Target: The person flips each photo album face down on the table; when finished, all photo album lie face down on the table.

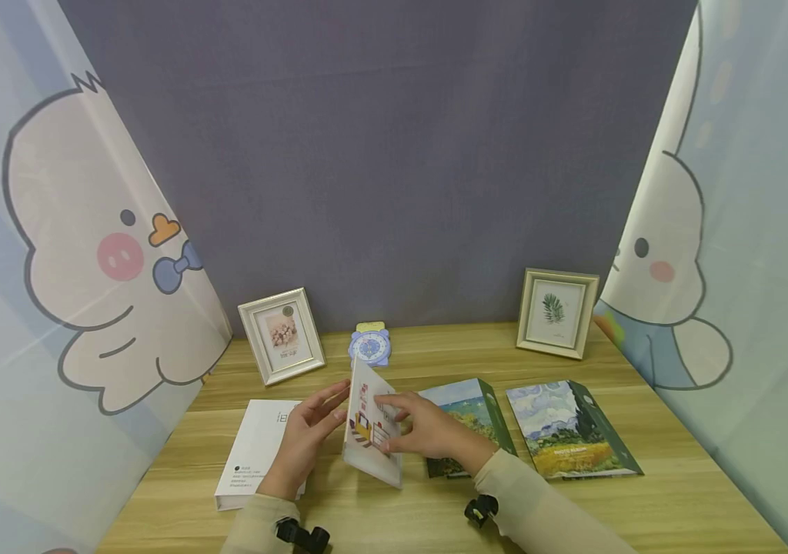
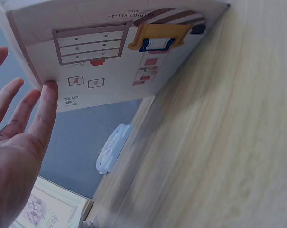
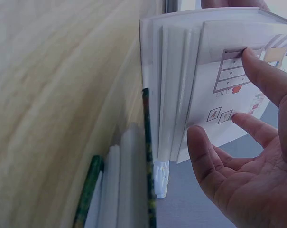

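Observation:
A white photo album [image 1: 370,431] with drawings of furniture on its covers stands on edge between the two hands, its page edges turned to the right wrist view. On its left side is the left hand [image 1: 309,435], fingers extended; one fingertip touches the cover near its edge in the left wrist view. The right hand [image 1: 429,427] rests its thumb and fingertips on the opposite cover, fingers spread and loosely bent. Another finger of the right hand lies along the page edge in the right wrist view. A white book [image 1: 252,446] lies partly behind the left forearm.
Two albums with painted covers, a seaside album [image 1: 466,404] and a wheat-field album [image 1: 560,431], lie on the right of the wooden table [image 1: 671,462]. Behind stand a flower picture frame [image 1: 282,336], a blue clock-shaped thing [image 1: 369,346] and a leaf picture frame [image 1: 558,313].

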Demonstrator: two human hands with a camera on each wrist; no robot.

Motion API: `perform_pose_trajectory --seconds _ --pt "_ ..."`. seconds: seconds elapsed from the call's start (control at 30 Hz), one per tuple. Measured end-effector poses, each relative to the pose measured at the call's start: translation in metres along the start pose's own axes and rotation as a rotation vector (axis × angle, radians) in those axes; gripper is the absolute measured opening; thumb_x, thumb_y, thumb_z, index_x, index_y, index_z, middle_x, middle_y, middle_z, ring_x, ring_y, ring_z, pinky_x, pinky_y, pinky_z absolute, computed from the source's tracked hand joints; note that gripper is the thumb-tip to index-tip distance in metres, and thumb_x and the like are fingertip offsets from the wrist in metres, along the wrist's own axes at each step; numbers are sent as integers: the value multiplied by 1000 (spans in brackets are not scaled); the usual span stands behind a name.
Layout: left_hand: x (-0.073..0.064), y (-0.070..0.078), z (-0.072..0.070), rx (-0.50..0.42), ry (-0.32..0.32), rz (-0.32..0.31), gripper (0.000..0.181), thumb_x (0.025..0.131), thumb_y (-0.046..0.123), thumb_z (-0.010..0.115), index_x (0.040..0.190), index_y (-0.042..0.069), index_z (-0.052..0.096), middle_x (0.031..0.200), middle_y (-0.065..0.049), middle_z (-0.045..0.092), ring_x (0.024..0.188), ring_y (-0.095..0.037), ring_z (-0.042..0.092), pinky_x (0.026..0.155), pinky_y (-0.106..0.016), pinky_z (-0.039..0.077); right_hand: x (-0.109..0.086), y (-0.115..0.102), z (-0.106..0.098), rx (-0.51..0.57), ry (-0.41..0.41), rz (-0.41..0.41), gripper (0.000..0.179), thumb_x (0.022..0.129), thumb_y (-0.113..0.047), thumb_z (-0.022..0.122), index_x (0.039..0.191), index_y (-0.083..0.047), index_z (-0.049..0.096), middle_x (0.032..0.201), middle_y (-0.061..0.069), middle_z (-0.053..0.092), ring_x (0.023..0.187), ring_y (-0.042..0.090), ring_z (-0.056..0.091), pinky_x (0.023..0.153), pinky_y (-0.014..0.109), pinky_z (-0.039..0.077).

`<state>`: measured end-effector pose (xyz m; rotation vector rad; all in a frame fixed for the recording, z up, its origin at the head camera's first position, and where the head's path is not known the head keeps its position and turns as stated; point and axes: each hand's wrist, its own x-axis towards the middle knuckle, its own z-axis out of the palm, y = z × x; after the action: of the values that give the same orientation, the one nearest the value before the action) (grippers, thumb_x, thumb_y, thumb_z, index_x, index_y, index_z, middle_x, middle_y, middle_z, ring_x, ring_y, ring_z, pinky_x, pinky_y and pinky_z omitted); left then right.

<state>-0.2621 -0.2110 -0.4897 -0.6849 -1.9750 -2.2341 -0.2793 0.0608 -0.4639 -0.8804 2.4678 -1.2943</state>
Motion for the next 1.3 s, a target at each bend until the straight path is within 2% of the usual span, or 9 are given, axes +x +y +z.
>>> perform_pose_trajectory --seconds 0.1,0.23,0.47,0.63,0.87,1.1,1.3 --pt "0 -1 0 -22 -31 13 50 102 -9 57 151 -9 45 161 -27 39 145 -32 46 111 -37 49 0 -2 -1 60 -13 -4 79 89 -31 87 158 -31 48 153 9 47 123 32 60 82 31 59" --pt "1 -3 0 -40 -69 21 55 101 -10 58 153 -11 40 163 -31 32 146 -31 45 112 -37 48 0 -2 -1 83 -9 -2 81 89 -31 87 159 -30 46 154 10 47 121 30 61 81 31 59" --pt "0 -1 1 -46 -90 -5 59 102 -8 59 156 -10 35 164 -33 27 149 -31 40 113 -36 46 1 0 -2 99 4 3 82 88 -30 88 158 -34 46 156 11 47 121 30 62 80 33 59" --pt "0 1 4 -43 -75 -41 61 103 -4 61 158 -5 35 165 -26 31 147 -29 44 113 -37 47 1 1 -2 109 -2 11 83 88 -31 88 158 -36 45 153 11 50 120 31 62 78 34 60" --pt "0 -1 10 -31 -56 -83 64 103 1 63 160 -1 33 167 -22 27 139 -37 50 106 -39 53 1 1 -3 166 -10 13 83 89 -31 87 159 -35 44 140 16 57 119 39 63 74 35 61" --pt "1 -5 11 -43 -53 -77 64 104 1 62 159 -5 31 167 -25 26 135 -29 55 105 -37 53 1 2 -3 204 -15 -1 83 89 -30 87 159 -32 44 131 16 60 112 40 66 71 36 62" --pt "2 -5 12 -21 -41 -81 59 104 4 62 157 -5 37 162 -28 34 133 -27 57 105 -35 54 3 2 -3 208 -8 -36 82 89 -30 87 159 -32 44 139 6 59 120 30 62 85 36 59"
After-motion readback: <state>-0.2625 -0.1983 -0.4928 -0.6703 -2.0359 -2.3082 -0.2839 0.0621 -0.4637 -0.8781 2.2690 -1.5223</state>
